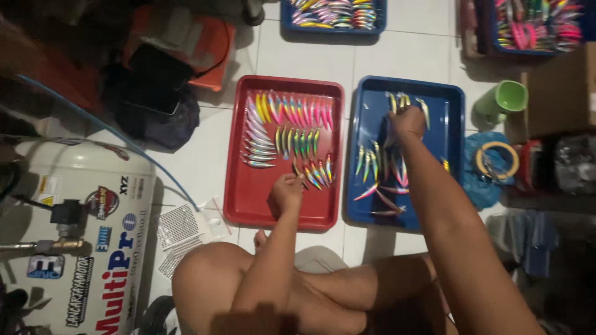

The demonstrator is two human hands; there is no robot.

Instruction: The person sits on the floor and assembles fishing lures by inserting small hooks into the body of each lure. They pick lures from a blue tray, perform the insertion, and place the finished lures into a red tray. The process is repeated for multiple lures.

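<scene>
A red tray [251, 205] lies on the tiled floor before me, holding rows of small colourful fish-shaped lures [292, 111]. My left hand [287, 189] rests on the red tray, fingers closed around a lure at the end of the lowest row. Beside it on the right lies a blue tray [450, 124] with loose lures [379, 162]. My right hand [406, 121] reaches to the far part of the blue tray, closed over lures there. My bare knees fill the bottom of the view.
Two more blue trays of lures [332, 15] [534, 25] lie farther off. A green cup [506, 99], a tape roll [496, 158] on blue plastic and a cardboard box [562, 93] stand at the right. A white tank [81, 236] and dark bags [155, 93] are at the left.
</scene>
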